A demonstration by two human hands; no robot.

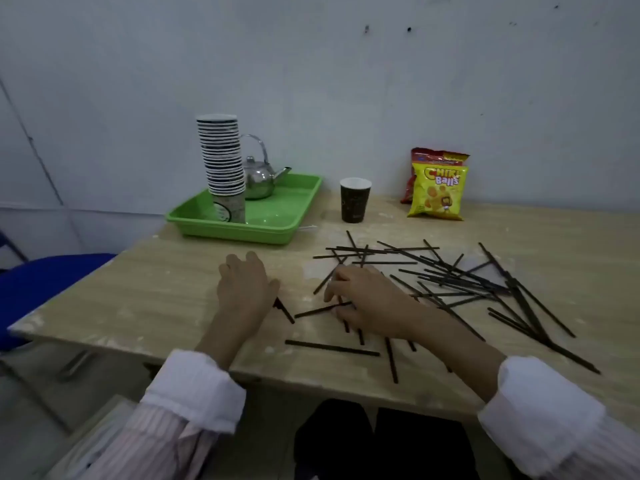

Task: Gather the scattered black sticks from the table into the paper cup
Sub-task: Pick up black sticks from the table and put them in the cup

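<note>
Several black sticks (460, 282) lie scattered across the right half of the wooden table (156, 292). A dark paper cup (354, 199) stands upright behind them, and I cannot see into it. My right hand (367, 303) is down on the near-left part of the pile, its fingers curled round a black stick (322, 309) that pokes out to the left. My left hand (244, 285) rests flat on the table left of the pile, fingers relaxed, with a short stick end (285, 311) showing by its thumb side.
A green tray (277, 220) at the back left holds a tall stack of paper cups (223, 164) and a metal kettle (259, 176). Snack bags (438, 185) lean on the wall at back right. A blue chair (41, 285) stands at the left.
</note>
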